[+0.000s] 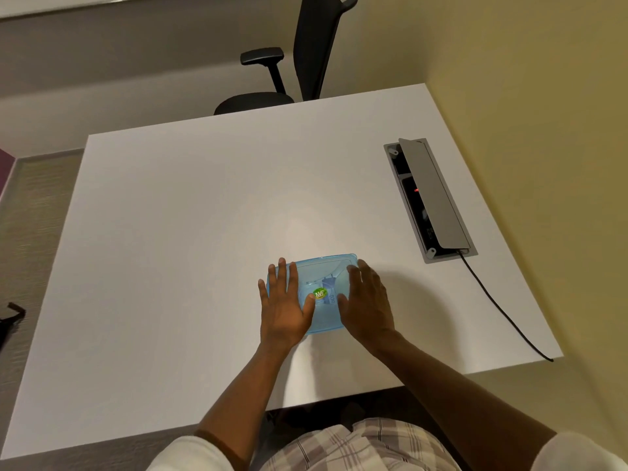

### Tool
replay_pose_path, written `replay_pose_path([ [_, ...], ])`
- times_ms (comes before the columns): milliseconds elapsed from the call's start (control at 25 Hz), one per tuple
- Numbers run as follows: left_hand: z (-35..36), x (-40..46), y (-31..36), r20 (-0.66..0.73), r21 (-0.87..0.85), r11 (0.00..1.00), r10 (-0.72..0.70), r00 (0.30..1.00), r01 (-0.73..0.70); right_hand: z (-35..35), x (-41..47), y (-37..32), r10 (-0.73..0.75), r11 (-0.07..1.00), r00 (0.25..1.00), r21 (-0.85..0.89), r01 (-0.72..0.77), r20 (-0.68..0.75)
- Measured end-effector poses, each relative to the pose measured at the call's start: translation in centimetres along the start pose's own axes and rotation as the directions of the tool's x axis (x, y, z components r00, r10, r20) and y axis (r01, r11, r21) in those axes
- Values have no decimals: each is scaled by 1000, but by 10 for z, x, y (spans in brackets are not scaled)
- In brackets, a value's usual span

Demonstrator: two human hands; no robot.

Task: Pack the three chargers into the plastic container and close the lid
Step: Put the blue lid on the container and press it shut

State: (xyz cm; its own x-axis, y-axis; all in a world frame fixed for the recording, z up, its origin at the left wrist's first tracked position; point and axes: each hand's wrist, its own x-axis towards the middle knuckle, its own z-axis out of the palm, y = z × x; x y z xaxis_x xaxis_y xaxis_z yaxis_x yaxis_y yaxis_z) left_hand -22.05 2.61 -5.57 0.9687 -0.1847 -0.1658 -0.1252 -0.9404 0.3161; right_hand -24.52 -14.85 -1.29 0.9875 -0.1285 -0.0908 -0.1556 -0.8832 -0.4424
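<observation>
Both flat, released grips, left hand [283, 309] and right hand [368, 307], press the lidded container [323, 294] on a white tabletop [190, 232] near a chair [306, 56].

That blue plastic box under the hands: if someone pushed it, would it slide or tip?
The blue plastic box sits low and flat on the smooth white table, so it would likely slide, not tip. Its thin see-through lid probably flexes. It is probably light.

One head-worn wide-angle camera is looking forward and steeply down from above the near edge of the white table [190, 212]. It is sitting close enough that both forearms are reaching up from the bottom of the frame, while the far edge, a black chair [306, 59] and the floor are bending outward.
</observation>
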Motion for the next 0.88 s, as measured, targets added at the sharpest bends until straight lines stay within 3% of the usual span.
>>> replay_pose_path([
  [160,6,2,2,13,95,995,-16,1000,15,18,12,-1,-65,997,993,-36,69,95],
  [440,9,4,4,-4,143,989,-24,1000,24,34,23,2,-207,977,973,-32,211,101],
  [880,14,6,4,-1,145,988,-58,998,58,47,26,10,-204,978,979,-50,205,18],
])
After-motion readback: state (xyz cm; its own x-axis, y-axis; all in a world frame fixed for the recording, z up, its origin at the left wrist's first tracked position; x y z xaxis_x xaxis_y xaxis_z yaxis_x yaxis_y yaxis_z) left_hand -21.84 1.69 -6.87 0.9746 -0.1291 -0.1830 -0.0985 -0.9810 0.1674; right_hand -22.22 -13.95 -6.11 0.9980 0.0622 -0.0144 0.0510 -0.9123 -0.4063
